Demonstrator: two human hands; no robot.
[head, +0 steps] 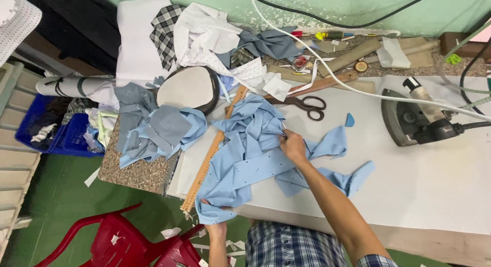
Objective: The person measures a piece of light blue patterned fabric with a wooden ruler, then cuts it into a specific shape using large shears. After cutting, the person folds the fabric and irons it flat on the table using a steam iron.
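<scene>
A pile of light blue fabric pieces [255, 144] lies on the white cloth-covered desk [409, 185], near its left front edge, with loose strips trailing off to the right. The left hand [217, 227] closes its grip on the lower end of the pile, where the cloth hangs over the desk's front edge. The right hand [292, 146] rests on top of the pile near its middle, fingers pinched narrow on a fold of the blue cloth.

A long wooden ruler [212, 154] runs diagonally along the left side of the pile, touching it. A pair of dark scissors [304, 103] lies just beyond the pile, and a small blue piece of tailor's chalk [349, 120] sits to the right of it. Further right stands a dark iron [417, 118] lying flat on the desk, its white cord [327, 67] running back across the clutter.

To the left, a second heap of blue and grey cut pieces [153, 131] rests on a speckled stone surface [133, 172], beside an oval padded pressing form [188, 88]. Behind it are white and checked fabrics [169, 31]. No packages or signs can be made out; a small round tin [361, 66] and coloured markers [330, 36] lie at the back by the green wall.

On the floor at left sit a blue plastic crate [61, 131] of scraps and a red plastic chair [128, 241].
</scene>
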